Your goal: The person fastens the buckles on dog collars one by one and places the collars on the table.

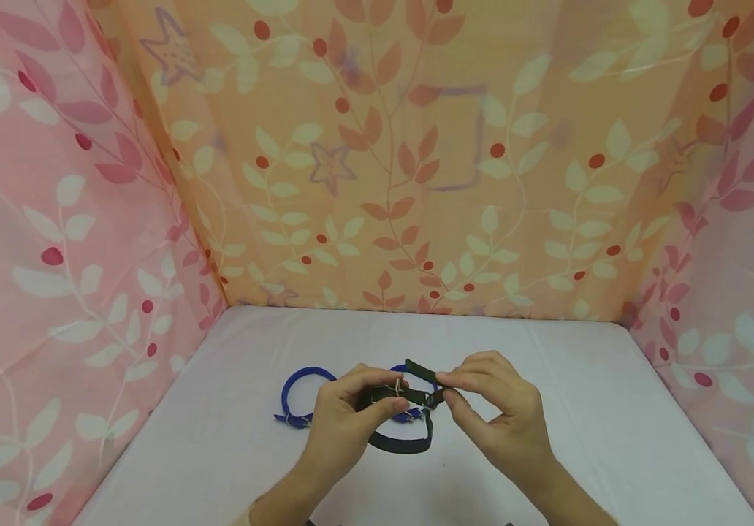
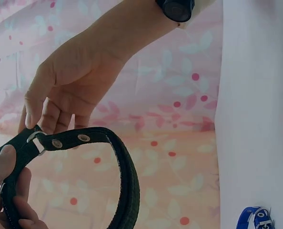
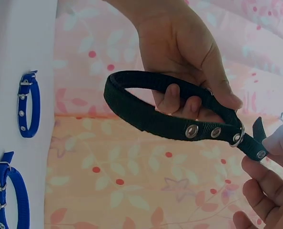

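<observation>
A dark green collar, with metal eyelets along its strap, is held up above the table in a closed loop. My left hand grips it at the buckle side, thumb on one face and fingers behind. In the right wrist view the strap passes through a metal buckle, its end sticking out beyond. My right hand pinches that strap end between thumb and fingers. A blue collar lies behind my left hand. Another blue collar is partly hidden behind the hands in the head view.
The white-covered table lies beneath both hands. Leaf-patterned cloth hangs on its sides, with an orange back wall and a pink left wall.
</observation>
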Action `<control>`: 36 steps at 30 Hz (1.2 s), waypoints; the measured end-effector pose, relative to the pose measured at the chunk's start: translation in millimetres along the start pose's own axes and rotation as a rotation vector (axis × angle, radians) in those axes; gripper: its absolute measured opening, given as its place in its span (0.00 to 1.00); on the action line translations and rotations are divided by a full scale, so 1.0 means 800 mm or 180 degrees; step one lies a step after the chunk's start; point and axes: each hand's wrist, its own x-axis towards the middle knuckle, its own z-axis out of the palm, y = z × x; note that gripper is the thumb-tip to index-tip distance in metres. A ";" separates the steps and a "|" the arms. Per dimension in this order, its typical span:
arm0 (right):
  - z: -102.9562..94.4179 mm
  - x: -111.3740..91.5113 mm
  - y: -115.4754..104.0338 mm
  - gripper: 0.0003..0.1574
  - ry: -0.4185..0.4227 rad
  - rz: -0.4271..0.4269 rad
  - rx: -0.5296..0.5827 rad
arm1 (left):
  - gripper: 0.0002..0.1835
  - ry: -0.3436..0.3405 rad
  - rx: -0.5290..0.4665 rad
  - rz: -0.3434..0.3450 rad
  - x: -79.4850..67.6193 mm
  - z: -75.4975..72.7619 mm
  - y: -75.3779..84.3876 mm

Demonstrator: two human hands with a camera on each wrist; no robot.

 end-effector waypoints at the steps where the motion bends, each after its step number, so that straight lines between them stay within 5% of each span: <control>1: 0.000 0.000 0.000 0.24 -0.0007 0.0007 0.0029 | 0.15 0.0012 -0.0030 0.0022 -0.001 0.001 0.000; 15: 0.003 0.000 0.003 0.20 -0.0064 -0.0278 -0.0187 | 0.17 0.0055 -0.0029 0.0004 -0.003 0.002 0.000; 19: 0.003 0.003 0.004 0.07 -0.0166 -0.0443 -0.0216 | 0.17 -0.0003 -0.0054 -0.0032 -0.003 0.001 0.000; 30: -0.002 -0.003 0.014 0.10 -0.0647 -0.0510 -0.0350 | 0.16 -0.0160 0.0380 -0.0340 0.000 -0.007 0.006; 36: -0.002 -0.003 0.014 0.11 -0.0636 -0.0460 -0.0384 | 0.14 -0.0255 0.0456 -0.0274 0.004 -0.009 0.007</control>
